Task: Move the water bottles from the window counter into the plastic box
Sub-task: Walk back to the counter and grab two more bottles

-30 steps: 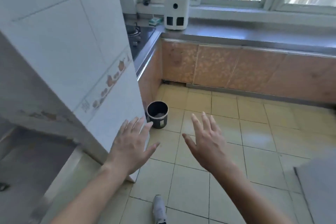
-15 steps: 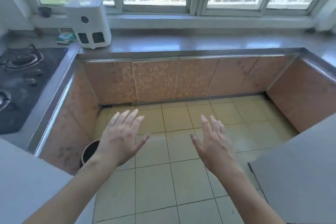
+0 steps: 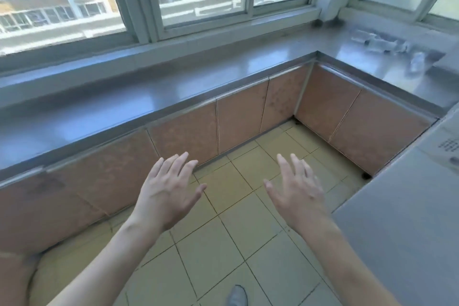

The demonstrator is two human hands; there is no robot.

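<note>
Several clear water bottles (image 3: 382, 45) lie blurred on the steel window counter (image 3: 173, 87) at the far right, near the corner under the window. My left hand (image 3: 169, 191) and my right hand (image 3: 298, 194) are held out in front of me over the tiled floor, fingers spread, holding nothing. Both hands are well short of the bottles. No plastic box shows in this view.
The counter runs along the window and turns toward me on the right, with orange cabinet doors (image 3: 238, 122) below. A grey appliance top (image 3: 407, 218) fills the right foreground. Yellow floor tiles (image 3: 223, 256) lie between; my shoe (image 3: 237, 295) shows at the bottom.
The view has swung right along the counter: the wall, bin, stove and white appliance have left the frame, and the bottles have come into sight. Both hands stay open.
</note>
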